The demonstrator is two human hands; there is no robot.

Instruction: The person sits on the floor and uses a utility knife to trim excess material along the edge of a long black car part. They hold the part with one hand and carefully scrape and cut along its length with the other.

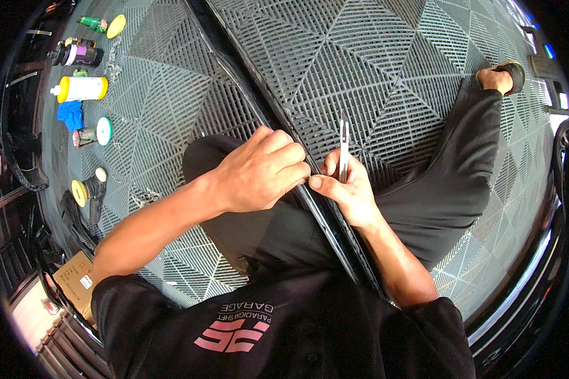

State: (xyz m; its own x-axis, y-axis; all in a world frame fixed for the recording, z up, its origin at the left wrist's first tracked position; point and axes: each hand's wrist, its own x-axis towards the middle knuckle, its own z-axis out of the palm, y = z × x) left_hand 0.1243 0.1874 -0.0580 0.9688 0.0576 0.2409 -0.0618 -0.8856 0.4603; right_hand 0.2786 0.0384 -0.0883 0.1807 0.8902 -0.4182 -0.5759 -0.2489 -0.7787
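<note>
A long glossy black trim strip (253, 82) runs slantwise across my lap, from the far edge toward my body. My left hand (262, 169) is closed, its fingers curled and pinched together at the strip's left edge. What lies between those fingertips is hidden. On the strip's other side, my right hand (353, 192) grips a slim silver utility knife (344, 146), which points away from me. The right thumb is stretched toward the strip, close to the left fingertips.
Grey slatted floor tiles (373, 57) lie beneath. Along the left are a green can (93, 24), a yellow-capped white bottle (82, 89), a blue cloth (70, 115), a polisher (96, 189) and a cardboard box (76, 281). My bent legs flank the strip.
</note>
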